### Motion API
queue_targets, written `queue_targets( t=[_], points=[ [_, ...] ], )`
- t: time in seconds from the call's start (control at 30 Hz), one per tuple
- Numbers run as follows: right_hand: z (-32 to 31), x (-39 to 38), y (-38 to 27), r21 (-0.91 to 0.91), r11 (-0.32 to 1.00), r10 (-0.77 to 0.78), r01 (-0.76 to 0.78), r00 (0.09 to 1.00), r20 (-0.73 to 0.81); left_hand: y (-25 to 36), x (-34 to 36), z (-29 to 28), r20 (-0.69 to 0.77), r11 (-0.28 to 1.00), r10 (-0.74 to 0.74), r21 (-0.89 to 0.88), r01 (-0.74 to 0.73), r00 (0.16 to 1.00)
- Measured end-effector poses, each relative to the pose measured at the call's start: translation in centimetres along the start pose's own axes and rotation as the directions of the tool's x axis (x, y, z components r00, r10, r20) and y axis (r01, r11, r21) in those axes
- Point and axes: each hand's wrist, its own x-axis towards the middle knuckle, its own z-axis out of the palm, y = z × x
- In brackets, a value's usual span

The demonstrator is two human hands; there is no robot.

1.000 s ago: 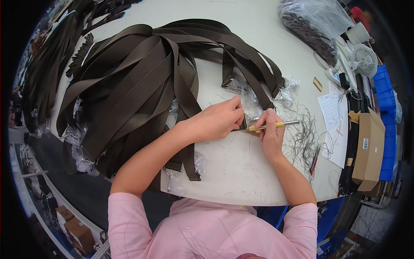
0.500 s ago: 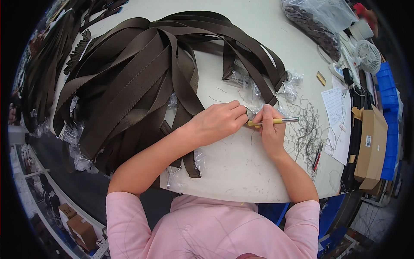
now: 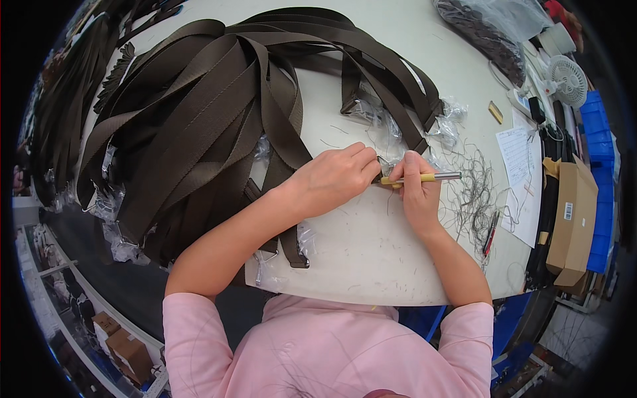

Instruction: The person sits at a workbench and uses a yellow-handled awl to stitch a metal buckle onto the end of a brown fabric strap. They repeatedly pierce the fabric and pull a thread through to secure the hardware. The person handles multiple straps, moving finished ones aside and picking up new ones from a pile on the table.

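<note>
A big heap of dark brown webbing straps (image 3: 199, 126) spreads over the left and middle of the white table. My left hand (image 3: 337, 178) is closed in a pinch on the end of one strap, which runs in under its fingers; a bit of metal shows by the fingertips. In my right hand (image 3: 419, 192) is a slim pen-like tool (image 3: 434, 177) with a yellow body and a silver back end. Its front end meets the strap end at my left fingertips; fingers hide the exact contact. Clear plastic-wrapped strap ends (image 3: 368, 113) lie just beyond both hands.
Loose dark threads (image 3: 474, 189) tangle right of my right hand, beside a red-handled tool (image 3: 491, 233). Farther right are written papers (image 3: 514, 156), a white fan (image 3: 566, 81), a cardboard box (image 3: 572, 222) and blue bins (image 3: 600, 199). A plastic bag (image 3: 491, 40) lies at the back right.
The view has shifted slightly. Both hands stay together at the strap end, and the yellow tool sits at a slightly different angle. Nothing has been let go.
</note>
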Motion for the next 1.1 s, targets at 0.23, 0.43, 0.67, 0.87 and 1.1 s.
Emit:
queue_targets(
  t=[0.23,0.43,0.67,0.87,1.1],
  points=[
    [0.0,0.0,0.0,-0.027,0.999,0.031,-0.031,1.0,-0.001,-0.1,0.0,0.1,-0.027,0.999,-0.02,-0.029,0.019,0.999],
    [0.0,0.1,-0.1,-0.038,0.999,0.029,-0.03,0.999,-0.026,-0.3,0.2,0.1,-0.011,0.956,-0.206,-0.216,0.199,0.978],
    [-0.1,0.1,-0.2,-0.03,0.998,0.053,-0.054,0.998,-0.027,0.0,0.3,-0.9,0.023,0.918,-0.253,-0.31,0.247,0.967],
    [0.1,0.1,-0.1,-0.032,0.998,0.049,-0.049,0.999,-0.003,-0.2,0.1,-0.4,0.039,0.944,-0.211,-0.25,0.214,0.977],
    [0.0,0.1,0.1,-0.032,0.999,0.023,-0.023,1.0,0.001,-0.2,0.2,-0.5,0.034,0.945,-0.208,-0.251,0.21,0.978]
  ],
)
